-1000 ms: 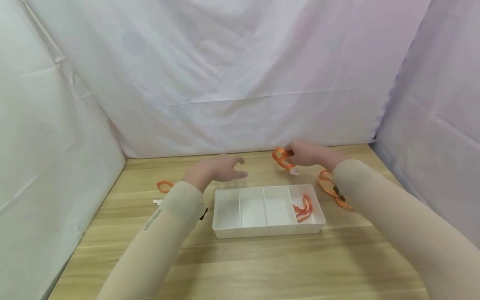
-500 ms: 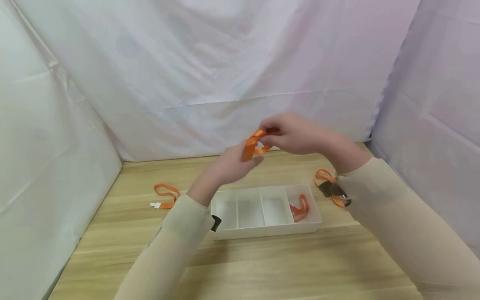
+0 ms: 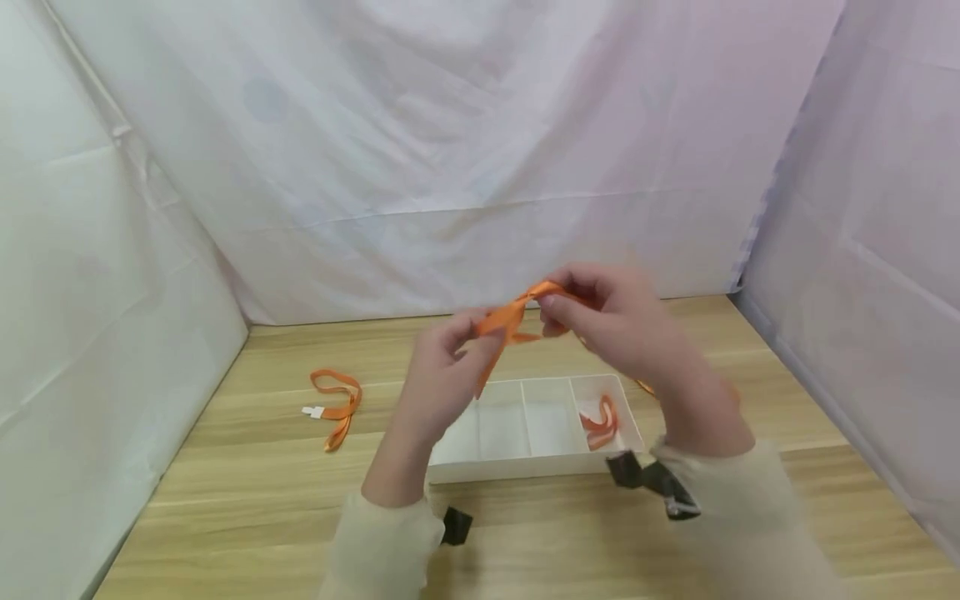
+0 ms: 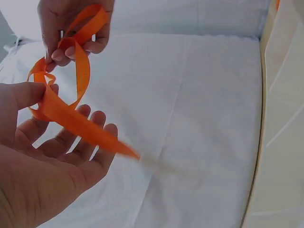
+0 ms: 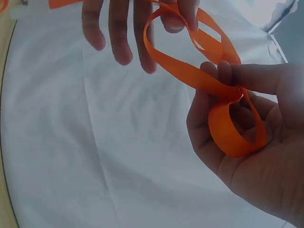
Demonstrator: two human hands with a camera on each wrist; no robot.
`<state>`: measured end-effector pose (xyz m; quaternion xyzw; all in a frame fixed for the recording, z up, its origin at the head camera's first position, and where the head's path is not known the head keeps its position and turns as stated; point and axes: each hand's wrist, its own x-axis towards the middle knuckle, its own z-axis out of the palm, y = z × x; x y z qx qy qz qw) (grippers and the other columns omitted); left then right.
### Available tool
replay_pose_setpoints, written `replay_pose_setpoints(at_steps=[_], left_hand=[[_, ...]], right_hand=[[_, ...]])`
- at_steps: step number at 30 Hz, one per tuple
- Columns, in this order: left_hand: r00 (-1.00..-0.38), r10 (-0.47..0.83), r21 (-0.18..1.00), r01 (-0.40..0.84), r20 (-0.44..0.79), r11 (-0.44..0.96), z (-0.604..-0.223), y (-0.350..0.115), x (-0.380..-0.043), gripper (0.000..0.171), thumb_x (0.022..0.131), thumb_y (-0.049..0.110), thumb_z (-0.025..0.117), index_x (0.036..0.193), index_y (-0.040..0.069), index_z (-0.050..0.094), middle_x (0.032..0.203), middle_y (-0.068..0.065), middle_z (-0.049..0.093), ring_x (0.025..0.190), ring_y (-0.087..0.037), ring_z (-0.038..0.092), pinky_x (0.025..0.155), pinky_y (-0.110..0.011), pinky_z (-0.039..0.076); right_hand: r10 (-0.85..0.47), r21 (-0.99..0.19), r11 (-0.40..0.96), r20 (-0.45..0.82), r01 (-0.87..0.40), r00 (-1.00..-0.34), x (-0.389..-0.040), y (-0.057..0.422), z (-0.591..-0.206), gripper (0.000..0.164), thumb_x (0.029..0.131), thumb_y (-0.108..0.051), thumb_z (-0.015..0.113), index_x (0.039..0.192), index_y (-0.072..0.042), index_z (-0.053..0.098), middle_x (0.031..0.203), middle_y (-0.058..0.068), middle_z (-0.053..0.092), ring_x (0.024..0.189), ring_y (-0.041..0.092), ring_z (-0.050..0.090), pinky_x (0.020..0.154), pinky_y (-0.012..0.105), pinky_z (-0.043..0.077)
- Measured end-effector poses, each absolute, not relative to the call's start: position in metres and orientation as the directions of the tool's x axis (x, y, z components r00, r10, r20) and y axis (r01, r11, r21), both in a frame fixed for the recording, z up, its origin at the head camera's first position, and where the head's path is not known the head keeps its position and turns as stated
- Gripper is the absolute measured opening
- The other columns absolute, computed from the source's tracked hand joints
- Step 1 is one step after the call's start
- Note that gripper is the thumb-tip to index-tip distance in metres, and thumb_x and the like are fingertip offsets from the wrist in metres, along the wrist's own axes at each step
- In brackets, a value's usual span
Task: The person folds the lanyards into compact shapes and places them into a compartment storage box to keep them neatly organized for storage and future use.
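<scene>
Above the tray, both hands hold an orange lanyard [image 3: 504,319]. My left hand [image 3: 441,375] pinches the strap between thumb and index finger; in the left wrist view its other fingers spread loosely below a blurred, trailing end. My right hand [image 3: 626,325] pinches another part of the strap, and a loop [image 5: 225,130] curls against its palm in the right wrist view. Beneath them stands a white divided tray [image 3: 525,467], whose rightmost compartment holds an orange lanyard bundle [image 3: 602,427].
Left of the tray, another orange lanyard [image 3: 347,402] with a white clip [image 3: 312,412] lies on the wooden table [image 3: 247,500]. Behind the right wrist, a further orange strap [image 3: 645,387] is mostly hidden. A white cloth [image 3: 420,167] hangs behind the table.
My right hand has brought the lanyard from the back right to the middle, and my left hand has taken hold of it. Both hands have since come lower and the strap is stretched between them.
</scene>
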<state>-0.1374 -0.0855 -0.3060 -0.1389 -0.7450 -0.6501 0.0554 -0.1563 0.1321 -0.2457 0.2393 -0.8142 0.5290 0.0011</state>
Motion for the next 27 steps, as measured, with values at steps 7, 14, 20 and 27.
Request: replay_pose_setpoints(at_steps=[7, 14, 20, 27], left_hand=[[-0.961, 0.239, 0.985, 0.111, 0.140, -0.129, -0.327, -0.083, -0.114, 0.025, 0.110, 0.015, 0.056, 0.123, -0.004, 0.065, 0.103, -0.008, 0.069, 0.077, -0.016, 0.069, 0.066, -0.026, 0.058], [-0.982, 0.179, 0.993, 0.042, 0.061, -0.107, -0.337, -0.087, -0.110, 0.014, 0.108, 0.018, 0.061, 0.110, 0.004, 0.062, 0.059, 0.001, 0.037, 0.053, -0.012, 0.036, 0.048, -0.022, 0.026], [-0.986, 0.139, 0.989, 0.077, 0.094, -0.122, -0.336, -0.096, -0.110, 0.015, 0.108, 0.018, 0.060, 0.115, 0.005, 0.064, 0.062, 0.001, 0.041, 0.057, -0.013, 0.039, 0.048, -0.021, 0.027], [-0.986, 0.102, 0.983, 0.115, 0.130, -0.141, -0.336, -0.101, -0.109, 0.013, 0.108, 0.013, 0.057, 0.115, 0.004, 0.063, 0.067, 0.000, 0.047, 0.059, -0.014, 0.042, 0.050, -0.020, 0.028]], right_hand=[[-0.218, -0.945, 0.230, 0.184, -0.233, -0.958, -0.131, 0.125, -0.270, 0.019, 0.106, -0.022, 0.068, 0.112, -0.004, 0.072, 0.086, -0.001, 0.071, 0.087, 0.022, 0.069, 0.057, 0.028, 0.046], [-0.200, -0.962, 0.199, 0.147, -0.186, -0.969, -0.125, 0.132, -0.284, 0.022, 0.105, -0.019, 0.068, 0.116, 0.000, 0.073, 0.091, -0.007, 0.077, 0.087, 0.021, 0.068, 0.080, 0.026, 0.059], [-0.218, -0.960, 0.235, 0.103, -0.154, -0.971, -0.123, 0.139, -0.288, 0.028, 0.105, -0.025, 0.070, 0.126, -0.007, 0.075, 0.106, -0.006, 0.082, 0.091, 0.021, 0.071, 0.078, 0.026, 0.060], [-0.209, -0.955, 0.275, 0.052, -0.110, -0.977, -0.122, 0.141, -0.290, 0.033, 0.101, -0.025, 0.075, 0.133, -0.015, 0.073, 0.118, 0.003, 0.078, 0.097, 0.021, 0.073, 0.090, 0.028, 0.059]])
